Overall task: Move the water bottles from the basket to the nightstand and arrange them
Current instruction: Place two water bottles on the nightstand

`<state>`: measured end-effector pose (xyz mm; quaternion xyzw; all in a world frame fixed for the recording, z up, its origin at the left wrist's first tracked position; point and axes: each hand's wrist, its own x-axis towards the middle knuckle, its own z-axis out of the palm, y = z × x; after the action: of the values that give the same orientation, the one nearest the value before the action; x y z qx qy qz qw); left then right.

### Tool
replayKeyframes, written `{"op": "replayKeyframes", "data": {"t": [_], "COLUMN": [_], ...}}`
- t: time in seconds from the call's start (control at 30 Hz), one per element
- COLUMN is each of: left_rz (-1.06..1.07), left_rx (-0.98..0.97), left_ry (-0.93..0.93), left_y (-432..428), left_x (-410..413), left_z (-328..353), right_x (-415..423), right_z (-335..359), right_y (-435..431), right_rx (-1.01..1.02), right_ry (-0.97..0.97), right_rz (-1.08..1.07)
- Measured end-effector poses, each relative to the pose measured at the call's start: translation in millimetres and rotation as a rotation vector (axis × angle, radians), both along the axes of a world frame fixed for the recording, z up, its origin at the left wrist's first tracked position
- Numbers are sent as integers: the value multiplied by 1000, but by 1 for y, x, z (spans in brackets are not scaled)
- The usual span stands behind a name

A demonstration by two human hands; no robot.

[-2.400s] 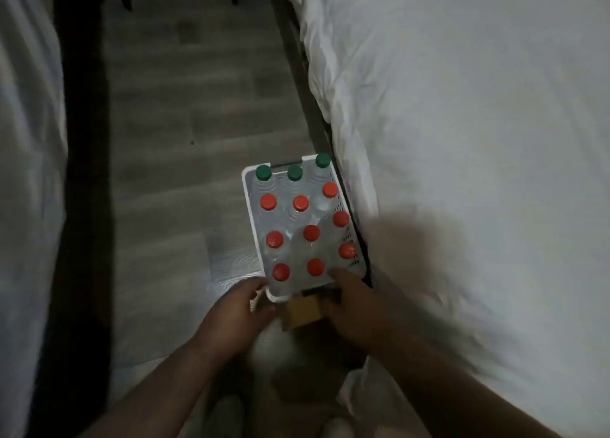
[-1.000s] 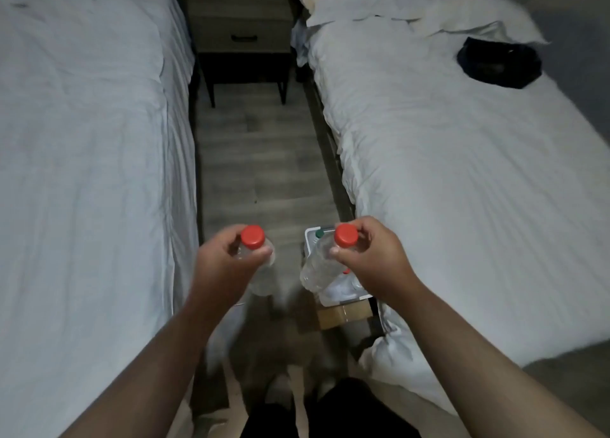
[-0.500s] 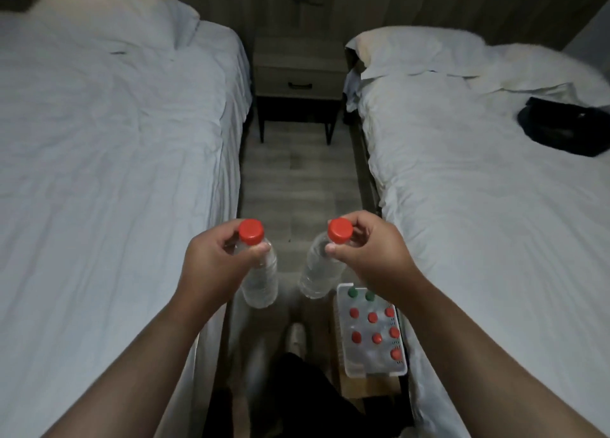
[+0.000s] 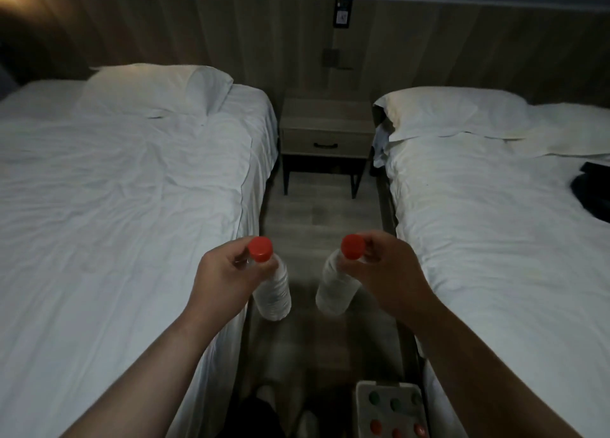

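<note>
My left hand (image 4: 224,277) grips a clear water bottle (image 4: 272,289) by its neck, just under the red cap. My right hand (image 4: 388,271) holds a second red-capped water bottle (image 4: 335,289) the same way. Both bottles hang above the floor of the aisle between two beds. The white basket (image 4: 361,404) sits on the floor at the bottom edge, with several red-capped and green-capped bottles still in it. The wooden nightstand (image 4: 326,125) with one drawer stands against the wall at the far end of the aisle, its top bare.
A white bed (image 4: 115,206) lies on the left and another white bed (image 4: 495,223) on the right, each with a pillow. A dark bag (image 4: 594,190) rests on the right bed. The wooden floor aisle (image 4: 321,216) runs between them.
Both hands lifted one bottle each out of the basket. The view has risen and moved forward, so the basket dropped to the bottom edge and the nightstand came closer.
</note>
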<state>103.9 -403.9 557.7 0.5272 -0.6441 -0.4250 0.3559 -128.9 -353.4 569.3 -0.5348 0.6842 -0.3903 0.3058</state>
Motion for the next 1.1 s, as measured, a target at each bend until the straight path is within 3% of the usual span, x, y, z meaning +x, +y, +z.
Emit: {"op": "replayKeyframes", "data": {"t": [0.37,0.57,0.67,0.9,1.1], "left_rz": [13,-65,-106,-166,-142], "left_rx": [-16,53,-10,-34,-15], "left_ry": [-110,-154,-196,-177,-134], "left_y": [-154,-252,-293,-363,-412], "left_x": [-32,-50,-66,-107,-158], "left_z": [-15,-22,-24,-26,-31], "right_x": [-25,-43,-54,-95,-147], "right_z": [-14,-12,-16,-12,-21], "right_y": [-144,-223,-255,-312,-361], "right_rx": [51,125,139,109,108], "right_ry": [-5,30,43,162,80], "right_rz": [-53,-81,-115,-158,-138]}}
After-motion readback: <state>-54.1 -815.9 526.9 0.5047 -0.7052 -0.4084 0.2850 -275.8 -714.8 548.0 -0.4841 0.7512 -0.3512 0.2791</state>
